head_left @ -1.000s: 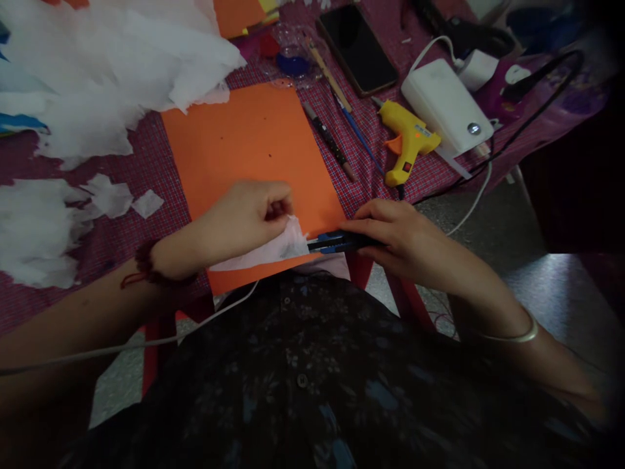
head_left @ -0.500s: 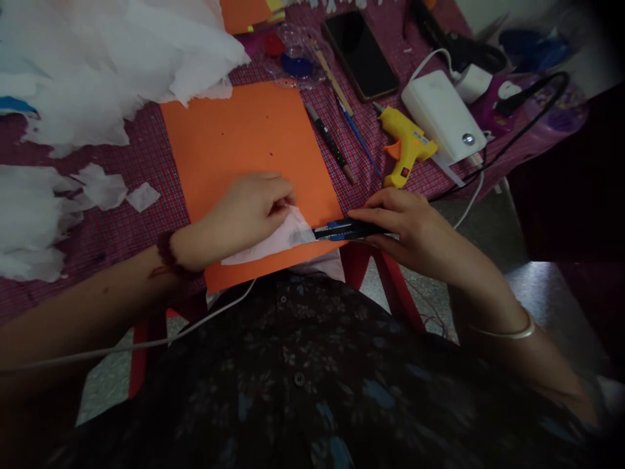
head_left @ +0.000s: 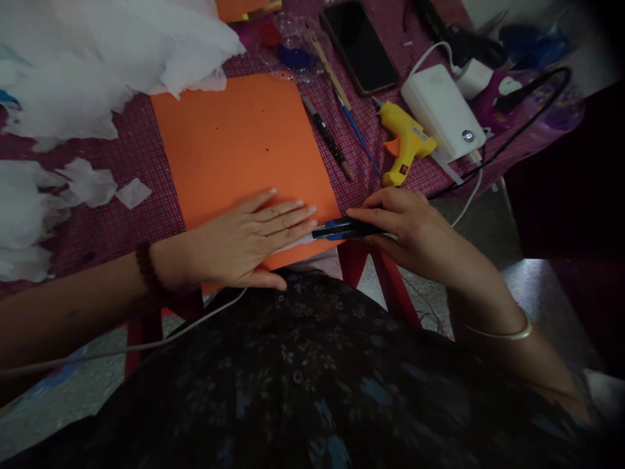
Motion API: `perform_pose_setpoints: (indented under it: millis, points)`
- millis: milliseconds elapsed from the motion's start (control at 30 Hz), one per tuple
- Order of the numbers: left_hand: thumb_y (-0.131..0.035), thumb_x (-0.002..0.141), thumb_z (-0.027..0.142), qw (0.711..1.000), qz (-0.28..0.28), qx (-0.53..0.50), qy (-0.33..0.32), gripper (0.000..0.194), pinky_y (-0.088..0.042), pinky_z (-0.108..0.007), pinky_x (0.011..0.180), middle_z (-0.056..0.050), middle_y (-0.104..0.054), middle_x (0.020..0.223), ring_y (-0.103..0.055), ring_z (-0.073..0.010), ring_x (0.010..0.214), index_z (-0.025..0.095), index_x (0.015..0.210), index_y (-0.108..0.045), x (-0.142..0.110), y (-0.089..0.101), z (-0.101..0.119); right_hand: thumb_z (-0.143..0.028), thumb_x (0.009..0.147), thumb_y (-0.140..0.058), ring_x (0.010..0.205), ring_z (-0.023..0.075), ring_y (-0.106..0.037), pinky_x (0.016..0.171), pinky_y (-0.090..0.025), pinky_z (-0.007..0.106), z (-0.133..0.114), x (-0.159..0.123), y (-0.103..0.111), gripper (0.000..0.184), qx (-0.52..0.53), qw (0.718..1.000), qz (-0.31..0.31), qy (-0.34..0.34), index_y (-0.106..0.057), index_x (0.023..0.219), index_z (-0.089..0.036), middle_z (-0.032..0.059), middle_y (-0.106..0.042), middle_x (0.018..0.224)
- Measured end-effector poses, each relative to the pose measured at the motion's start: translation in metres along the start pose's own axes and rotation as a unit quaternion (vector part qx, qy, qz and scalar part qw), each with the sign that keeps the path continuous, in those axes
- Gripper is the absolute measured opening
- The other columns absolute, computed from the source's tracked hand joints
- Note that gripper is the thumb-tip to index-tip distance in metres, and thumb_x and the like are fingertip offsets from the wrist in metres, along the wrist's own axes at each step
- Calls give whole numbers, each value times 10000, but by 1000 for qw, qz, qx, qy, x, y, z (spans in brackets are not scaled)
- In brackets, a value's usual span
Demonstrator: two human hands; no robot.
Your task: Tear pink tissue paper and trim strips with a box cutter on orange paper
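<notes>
My left hand point(head_left: 249, 241) lies flat with its fingers stretched out, over a small white piece of paper point(head_left: 299, 243) on the orange sheet point(head_left: 244, 150). Only a sliver of the white piece shows below the fingers; the rest is hidden. In my right hand point(head_left: 407, 225) is a black and blue box cutter point(head_left: 346, 228), gripped from the right. Its front end points left at the sheet's near right edge, close to my left fingertips. How far the blade is out cannot be made out.
Torn white paper point(head_left: 112, 52) covers the table's left side. Beyond the sheet lie a dark pen point(head_left: 328, 138), a paintbrush point(head_left: 356, 133) and a phone point(head_left: 360, 47). A yellow glue gun point(head_left: 404, 140) and a white power bank point(head_left: 443, 112) with cables sit at the right.
My left hand has opened from a curled pinch and now presses flat over the white piece, covering most of it. The box cutter has stayed almost in place in my right hand.
</notes>
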State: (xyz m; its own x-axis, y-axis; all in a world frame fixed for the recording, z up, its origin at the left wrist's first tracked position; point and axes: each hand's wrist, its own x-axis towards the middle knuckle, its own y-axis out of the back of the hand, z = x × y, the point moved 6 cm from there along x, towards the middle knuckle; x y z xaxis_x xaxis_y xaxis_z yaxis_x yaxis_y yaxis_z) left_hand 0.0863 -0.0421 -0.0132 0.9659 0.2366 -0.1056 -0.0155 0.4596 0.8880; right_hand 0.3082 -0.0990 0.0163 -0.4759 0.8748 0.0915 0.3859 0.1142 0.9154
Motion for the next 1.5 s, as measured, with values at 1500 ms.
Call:
perform_pose_setpoints:
  millis: [1500]
  points:
    - [-251, 1091, 479, 984, 87, 74, 135, 622, -149, -586, 1321, -86, -311, 1749, -281, -319, 1617, 196, 1611, -443, 32, 12, -26, -176, 963, -634, 1060, 291, -663, 908, -554, 476, 1, -29, -5, 464, 49, 997, 47, -36, -657, 1417, -266, 118, -674, 1168]
